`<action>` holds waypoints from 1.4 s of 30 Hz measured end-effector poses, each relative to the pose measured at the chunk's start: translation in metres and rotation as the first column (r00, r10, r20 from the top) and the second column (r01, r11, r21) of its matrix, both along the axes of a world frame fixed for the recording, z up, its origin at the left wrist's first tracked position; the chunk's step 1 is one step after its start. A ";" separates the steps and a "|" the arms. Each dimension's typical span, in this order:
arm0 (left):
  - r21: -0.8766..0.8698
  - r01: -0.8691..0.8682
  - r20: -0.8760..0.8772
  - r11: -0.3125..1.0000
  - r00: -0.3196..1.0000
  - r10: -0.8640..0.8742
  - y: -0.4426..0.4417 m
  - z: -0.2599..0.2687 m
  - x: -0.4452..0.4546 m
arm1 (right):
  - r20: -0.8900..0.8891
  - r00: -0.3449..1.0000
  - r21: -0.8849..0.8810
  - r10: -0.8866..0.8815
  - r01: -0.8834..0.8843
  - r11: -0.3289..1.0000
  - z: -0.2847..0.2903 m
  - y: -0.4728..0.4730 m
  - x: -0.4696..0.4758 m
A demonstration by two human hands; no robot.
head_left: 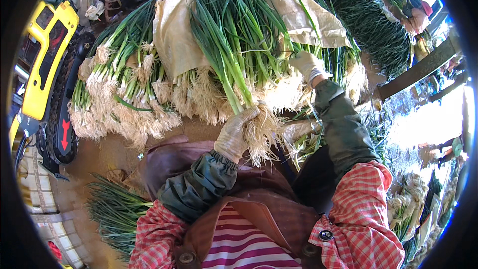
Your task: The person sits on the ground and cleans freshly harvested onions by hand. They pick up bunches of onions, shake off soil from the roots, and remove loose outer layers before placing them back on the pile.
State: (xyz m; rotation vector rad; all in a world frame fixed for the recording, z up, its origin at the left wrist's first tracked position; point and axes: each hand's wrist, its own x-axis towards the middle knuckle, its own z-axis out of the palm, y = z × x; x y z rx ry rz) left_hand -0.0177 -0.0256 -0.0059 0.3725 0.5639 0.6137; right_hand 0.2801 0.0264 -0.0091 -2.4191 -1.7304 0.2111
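Note:
My gloved left hand (236,132) is closed around the white lower stems of a few green onions (231,82), just above their stringy roots (263,134). The leaves point away from me over a larger pile of green onions (257,45). At the right of that pile, my gloved right hand (308,65) has its fingers bent against the stems and leaves; whether it grips any is not clear. Beige cloth sheets (177,33) lie over parts of the pile. Left of them is another heap of green onions with its roots towards me (119,86).
A yellow and black machine with a red arrow (48,59) stands at the left. More green onions lie on the floor at lower left (115,209). A long leafy bundle (369,22) and a curved metal bar (418,69) are at the right.

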 end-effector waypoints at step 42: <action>0.140 -0.016 -0.044 0.990 0.999 0.022 0.000 -0.007 0.007 | -0.918 0.396 0.070 -0.013 0.195 0.978 0.008 -0.009 -0.080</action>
